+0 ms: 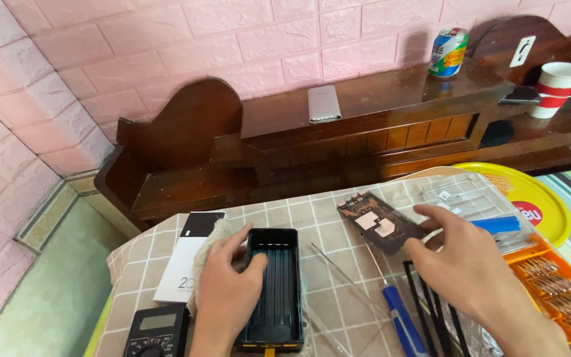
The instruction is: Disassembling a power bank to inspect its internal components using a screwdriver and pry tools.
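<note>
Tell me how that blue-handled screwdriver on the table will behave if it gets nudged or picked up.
The screwdriver has a rounded blue handle and a thin shaft, so it would probably roll on the flat tiled tablecloth if nudged sideways. It looks slim and likely light, stiff rather than floppy. The smooth handle may be slightly slippery.

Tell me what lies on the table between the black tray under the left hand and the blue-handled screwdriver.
In the head view, between the black tray and the blue-handled screwdriver lies a thin metal rod on the tiled tablecloth; nothing else.
</note>
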